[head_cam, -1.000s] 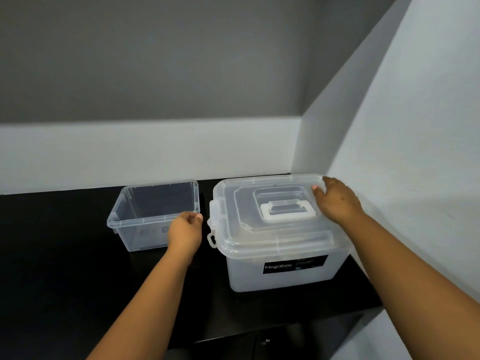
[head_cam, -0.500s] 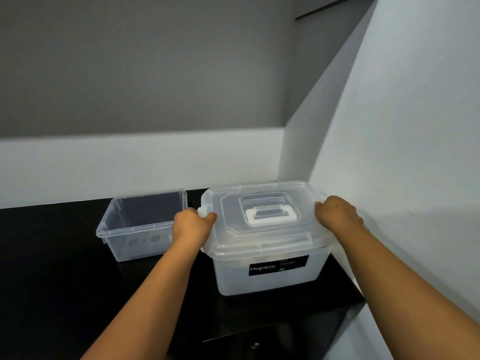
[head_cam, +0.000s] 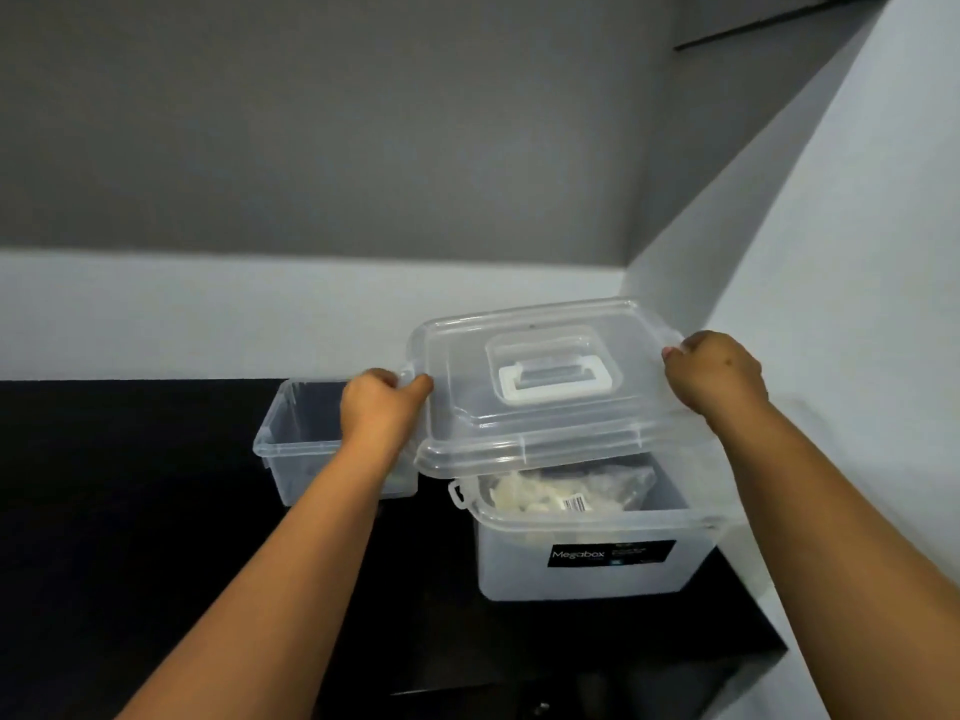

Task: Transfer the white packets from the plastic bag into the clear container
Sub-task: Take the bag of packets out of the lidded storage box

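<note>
Clear lid (head_cam: 545,423), white handle (head_cam: 553,379); black counter (head_cam: 130,511); black label (head_cam: 610,553).

The left hand (head_cam: 382,410) covers the clear container's (head_cam: 291,454) right wall, and its forearm hides the near right corner. Fingers of both hands curl under the lid's (head_cam: 545,402) edges, out of sight. Below the right hand's (head_cam: 714,374) fingers, the lid blocks the back of the storage box (head_cam: 587,569), so only the front of the plastic bag (head_cam: 571,493) shows; packets inside blur together. Small print beside "Megabox" is unreadable.
</note>
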`<act>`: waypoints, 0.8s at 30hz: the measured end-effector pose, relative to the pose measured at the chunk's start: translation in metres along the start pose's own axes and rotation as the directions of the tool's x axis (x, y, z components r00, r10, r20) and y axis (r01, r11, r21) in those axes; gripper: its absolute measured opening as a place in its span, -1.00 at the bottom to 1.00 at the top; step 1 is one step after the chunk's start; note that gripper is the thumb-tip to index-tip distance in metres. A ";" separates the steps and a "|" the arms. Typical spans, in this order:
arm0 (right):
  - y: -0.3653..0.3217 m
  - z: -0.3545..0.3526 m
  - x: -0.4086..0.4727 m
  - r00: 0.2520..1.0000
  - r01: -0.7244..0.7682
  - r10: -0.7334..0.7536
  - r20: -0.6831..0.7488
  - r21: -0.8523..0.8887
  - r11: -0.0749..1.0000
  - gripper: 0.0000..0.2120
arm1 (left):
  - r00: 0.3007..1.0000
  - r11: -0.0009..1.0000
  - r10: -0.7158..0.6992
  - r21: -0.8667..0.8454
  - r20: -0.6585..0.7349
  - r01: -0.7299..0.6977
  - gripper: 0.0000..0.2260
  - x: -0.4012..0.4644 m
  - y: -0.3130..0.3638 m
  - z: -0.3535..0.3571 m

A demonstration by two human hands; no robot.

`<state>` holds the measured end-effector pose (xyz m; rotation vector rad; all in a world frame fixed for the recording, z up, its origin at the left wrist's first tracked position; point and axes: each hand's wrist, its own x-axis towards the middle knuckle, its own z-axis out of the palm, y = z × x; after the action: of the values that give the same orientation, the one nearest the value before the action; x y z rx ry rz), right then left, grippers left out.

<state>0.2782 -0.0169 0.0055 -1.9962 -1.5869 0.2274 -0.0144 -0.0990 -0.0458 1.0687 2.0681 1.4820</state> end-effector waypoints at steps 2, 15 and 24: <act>-0.026 0.005 0.003 0.999 0.047 -0.049 0.022 0.048 0.998 -0.60 | 0.999 0.999 -0.034 -0.035 -0.007 0.034 -0.74 0.020 0.003 -0.019; -0.171 0.074 0.044 0.989 -0.030 -0.013 0.146 0.288 0.957 -0.72 | 0.997 0.999 0.045 -0.009 0.065 -0.044 -0.75 0.201 0.013 -0.089; -0.150 0.102 0.115 0.966 -0.184 0.134 0.220 0.228 0.956 -0.69 | 0.952 1.000 -0.028 0.005 0.306 0.028 -0.68 0.265 0.003 -0.013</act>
<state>0.1369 0.1433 0.0255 -1.9533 -1.4345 0.6782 -0.1915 0.0948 -0.0056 1.1811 1.8580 1.2137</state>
